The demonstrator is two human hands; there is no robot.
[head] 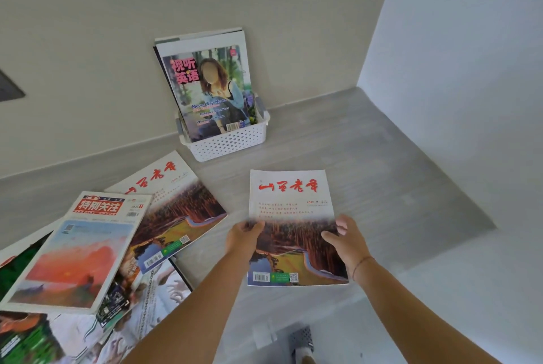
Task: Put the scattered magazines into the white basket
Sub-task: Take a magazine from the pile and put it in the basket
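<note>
I hold a white magazine with red title characters and a forest picture (pixel 292 205) over the grey surface, cover up. My left hand (pixel 244 238) grips its left edge and my right hand (pixel 346 241) grips its right edge, thumbs on the cover. Beyond it, the white perforated basket (pixel 227 144) stands against the wall with magazines upright inside; the front one shows a person on its cover (pixel 210 93). A twin of the held magazine (pixel 173 208) lies to the left. A red-titled magazine with an orange sunset (pixel 79 249) overlaps it on the scattered pile.
More magazines (pixel 141 305) lie spread at the lower left, partly under the sunset one. The beige wall (pixel 117 25) runs behind the basket and a white wall (pixel 455 69) closes the right side. A foot in a grey slipper (pixel 302 340) shows below the ledge.
</note>
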